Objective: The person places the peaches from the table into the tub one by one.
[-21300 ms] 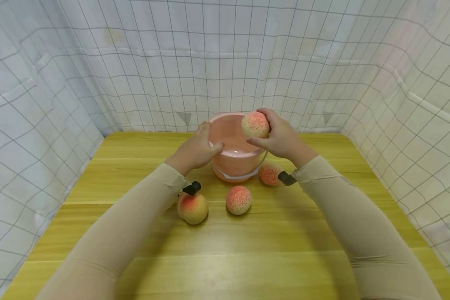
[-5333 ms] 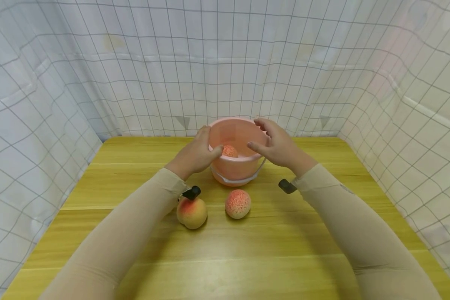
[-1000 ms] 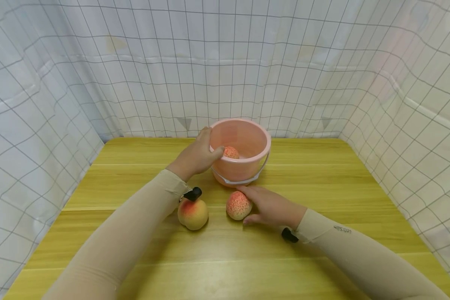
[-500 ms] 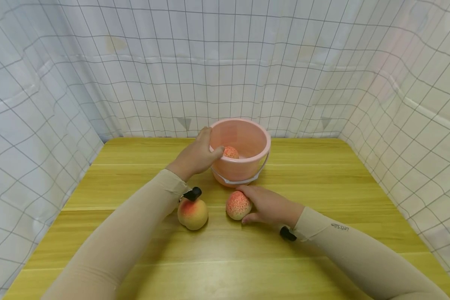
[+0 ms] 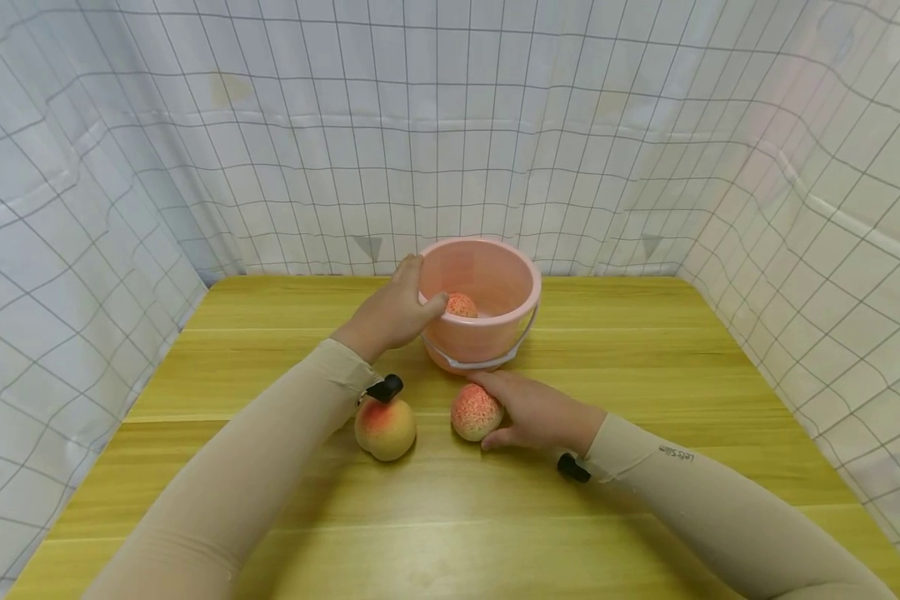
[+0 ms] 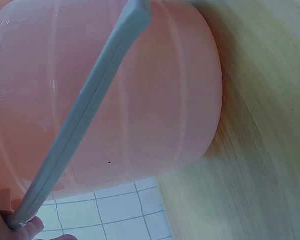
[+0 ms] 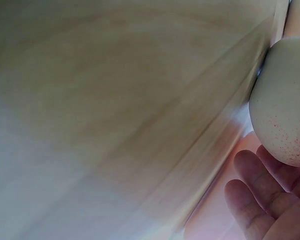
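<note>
Op: Where's my piece?

Eng: Speckled peach (image 5: 476,412) is low over the tabletop (image 5: 450,517), right in front of the bucket (image 5: 472,337). Your right hand (image 5: 536,414) has it from the right: thumb near side, fingers round the far side.

Op: Grip state?

Eng: Right grip is grasping that peach. Spanning it front to back probably stops it rolling. Right wrist view shows mostly pale skin and fingers, so I can't call whether it's resting or slightly raised.

Op: Left?

Eng: Your left hand (image 5: 393,310) is grasping the bucket's rim on its left side, thumb over the edge, fingers outside. Likely bracing it against a slide or tip.

Op: Bucket?

Eng: Upright. Orange-red peach (image 5: 461,305) shows inside, just by your thumb. White handle (image 5: 483,364) hangs down across the front, which leaves the mouth unobstructed.

Op: Anything else near?

Eng: Yellow peach (image 5: 386,433) on the tabletop, left of the speckled one, not touching it. Your left wrist's black mount (image 5: 386,388) overlaps its top in the head view. Beyond that, grid-patterned curtain (image 5: 450,167) behind and both sides, presumably to screen the background.
</note>
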Demonstrator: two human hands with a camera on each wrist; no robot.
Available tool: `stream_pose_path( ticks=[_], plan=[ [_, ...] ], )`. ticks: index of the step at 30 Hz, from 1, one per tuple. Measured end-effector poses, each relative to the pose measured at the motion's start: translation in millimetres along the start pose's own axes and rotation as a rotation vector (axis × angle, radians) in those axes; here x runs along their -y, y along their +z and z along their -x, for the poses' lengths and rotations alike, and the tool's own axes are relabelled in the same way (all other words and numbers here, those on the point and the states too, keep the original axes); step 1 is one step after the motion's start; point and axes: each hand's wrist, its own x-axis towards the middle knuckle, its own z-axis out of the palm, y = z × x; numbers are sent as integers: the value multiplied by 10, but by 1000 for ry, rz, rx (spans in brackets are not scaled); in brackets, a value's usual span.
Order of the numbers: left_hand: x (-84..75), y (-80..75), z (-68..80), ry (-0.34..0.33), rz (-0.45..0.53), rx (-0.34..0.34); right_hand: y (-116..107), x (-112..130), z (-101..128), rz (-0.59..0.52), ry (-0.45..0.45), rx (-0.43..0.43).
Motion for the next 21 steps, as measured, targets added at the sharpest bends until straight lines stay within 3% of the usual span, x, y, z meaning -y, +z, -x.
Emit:
stream_pose_path(
  ticks=[21],
  plan=[
    [42, 22, -28, 16, 9, -9, 5, 36, 11, 3, 12, -3]
  ],
)
